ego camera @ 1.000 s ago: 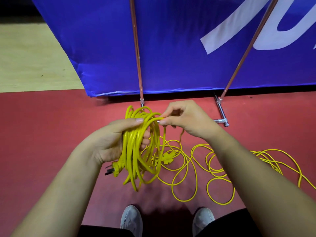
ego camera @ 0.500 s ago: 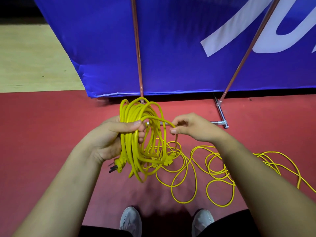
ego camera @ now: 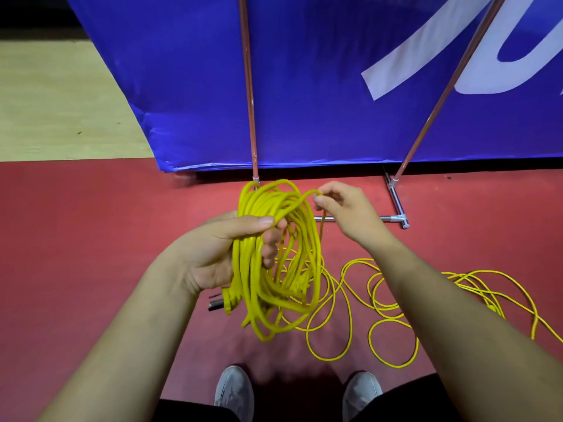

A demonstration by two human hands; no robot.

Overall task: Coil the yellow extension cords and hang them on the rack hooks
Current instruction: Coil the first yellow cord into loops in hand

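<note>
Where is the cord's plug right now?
Head view, left of centre: the plug hangs lower left of the coil, just under the left hand.

Bare forearms, uncovered right down to the wrists, ending in a left hand (ego camera: 213, 254) and a right hand (ego camera: 347, 208) with short, natural nails. Down near the bottom edge, a left shoe (ego camera: 234, 391) and a right shoe (ego camera: 361, 392), both grey, with rounded toes and a paler rim at the front. Behind them, black legwear (ego camera: 182, 411), seen only as dark cloth along the lower border.
</note>
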